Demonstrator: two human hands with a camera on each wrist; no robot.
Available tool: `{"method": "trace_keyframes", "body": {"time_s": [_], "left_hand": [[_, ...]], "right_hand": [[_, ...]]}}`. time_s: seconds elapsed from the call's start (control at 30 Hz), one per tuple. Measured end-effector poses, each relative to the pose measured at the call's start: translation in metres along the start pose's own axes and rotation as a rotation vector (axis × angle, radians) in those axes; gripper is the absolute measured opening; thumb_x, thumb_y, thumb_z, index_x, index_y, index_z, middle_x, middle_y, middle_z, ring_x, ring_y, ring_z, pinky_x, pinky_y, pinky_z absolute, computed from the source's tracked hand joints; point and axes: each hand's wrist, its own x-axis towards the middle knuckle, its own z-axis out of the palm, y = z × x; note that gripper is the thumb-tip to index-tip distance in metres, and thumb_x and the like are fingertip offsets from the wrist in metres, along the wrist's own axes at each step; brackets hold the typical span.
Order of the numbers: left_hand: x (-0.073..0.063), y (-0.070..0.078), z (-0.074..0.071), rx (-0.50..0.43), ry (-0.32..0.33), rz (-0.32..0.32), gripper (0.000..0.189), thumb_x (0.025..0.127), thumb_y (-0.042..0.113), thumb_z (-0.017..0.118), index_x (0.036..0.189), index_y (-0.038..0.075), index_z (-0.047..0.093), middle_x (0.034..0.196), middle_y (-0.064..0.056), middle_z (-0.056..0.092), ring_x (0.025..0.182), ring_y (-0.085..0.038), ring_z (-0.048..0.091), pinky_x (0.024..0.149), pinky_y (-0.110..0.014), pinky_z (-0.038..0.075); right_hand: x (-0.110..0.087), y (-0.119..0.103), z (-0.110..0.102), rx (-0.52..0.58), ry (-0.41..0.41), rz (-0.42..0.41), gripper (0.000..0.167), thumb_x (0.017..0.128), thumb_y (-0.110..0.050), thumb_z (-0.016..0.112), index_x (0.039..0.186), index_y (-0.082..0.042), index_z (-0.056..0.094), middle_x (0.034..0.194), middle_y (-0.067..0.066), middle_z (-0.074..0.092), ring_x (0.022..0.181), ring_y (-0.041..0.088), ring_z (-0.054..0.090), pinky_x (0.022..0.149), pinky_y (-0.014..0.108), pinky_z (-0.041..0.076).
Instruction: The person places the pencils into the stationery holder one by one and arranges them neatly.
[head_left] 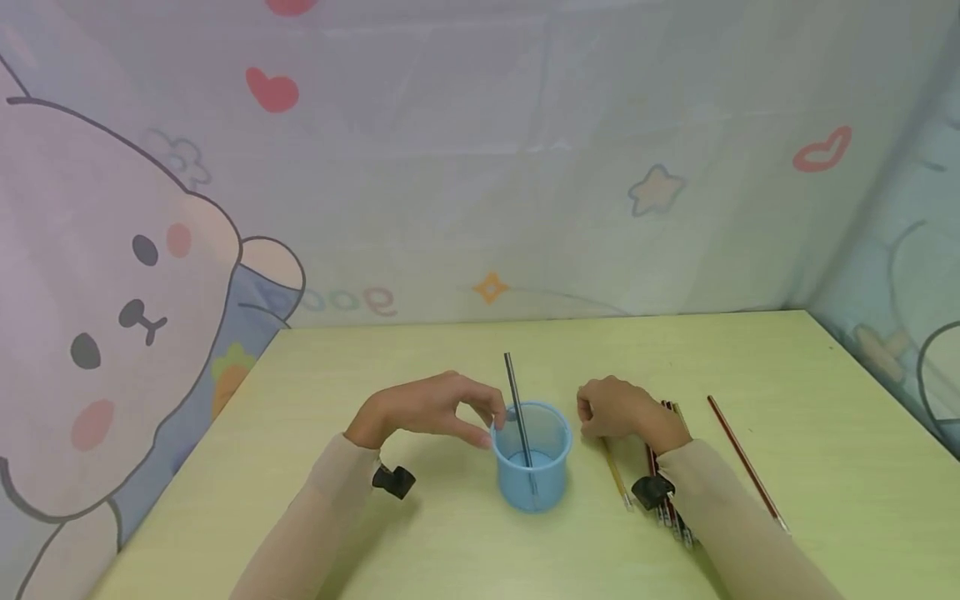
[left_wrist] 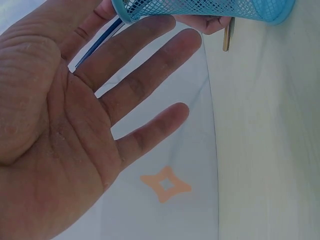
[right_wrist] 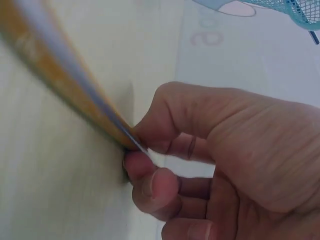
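A light blue mesh cup (head_left: 532, 485) stands upright on the table, with one dark pencil (head_left: 517, 408) leaning inside it. At the cup's left rim, my left hand (head_left: 438, 407) pinches the edge between thumb and fingertip. In the left wrist view the other fingers (left_wrist: 145, 90) stretch out below the cup. To the right of the cup, my right hand (head_left: 615, 408) grips the far end of a yellow pencil (head_left: 617, 475) between thumb and finger. Close up in the right wrist view, this pencil (right_wrist: 75, 75) looks gold with a silvery stripe, near the tabletop.
Several dark and red pencils (head_left: 678, 529) lie bunched beneath my right forearm, partly hidden. Farther right, a single red-brown pencil (head_left: 742, 454) lies slanted on the pale yellow table (head_left: 847, 417). A printed cloth (head_left: 465, 167) hangs behind the table's far edge.
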Motion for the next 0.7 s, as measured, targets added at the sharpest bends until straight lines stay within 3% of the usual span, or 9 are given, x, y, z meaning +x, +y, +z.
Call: {"method": "trace_keyframes", "body": {"time_s": [0.2,0.3,0.47,0.7], "left_hand": [[0.0,-0.003,0.002,0.005,-0.002,0.009,0.019,0.093,0.025,0.073,0.105,0.012,0.065,0.117,-0.009,0.069,0.111,-0.018,0.067,0.097,-0.031,0.052],[0.0,-0.002,0.002,0.008,0.001,0.012,0.021,0.093,0.025,0.074,0.105,0.011,0.065,0.116,-0.009,0.069,0.11,-0.016,0.067,0.097,-0.03,0.052],[0.0,-0.002,0.002,0.004,0.001,0.014,0.022,0.093,0.024,0.074,0.105,0.008,0.065,0.116,-0.009,0.069,0.11,-0.018,0.067,0.099,-0.033,0.051],[0.0,-0.003,0.004,-0.011,0.001,0.011,0.021,0.093,0.024,0.074,0.105,0.009,0.065,0.115,-0.007,0.068,0.11,-0.023,0.067,0.099,-0.043,0.052]], "right_hand": [[0.001,0.0,-0.007,0.186,-0.069,-0.127,0.013,0.089,-0.002,0.062,0.083,-0.013,0.06,0.079,0.001,0.061,0.059,0.009,0.05,0.054,0.025,0.039],[-0.001,-0.002,-0.016,0.244,-0.061,-0.176,0.009,0.089,-0.002,0.059,0.088,-0.011,0.059,0.079,-0.001,0.062,0.061,0.01,0.052,0.054,0.025,0.037],[-0.009,-0.009,-0.035,0.254,0.02,-0.23,0.014,0.088,-0.001,0.056,0.094,-0.013,0.059,0.076,-0.001,0.065,0.066,0.015,0.056,0.057,0.027,0.04],[-0.027,-0.025,-0.06,0.24,0.218,-0.238,0.02,0.088,-0.001,0.06,0.096,-0.02,0.06,0.081,-0.002,0.063,0.072,0.019,0.057,0.06,0.03,0.046]]}}
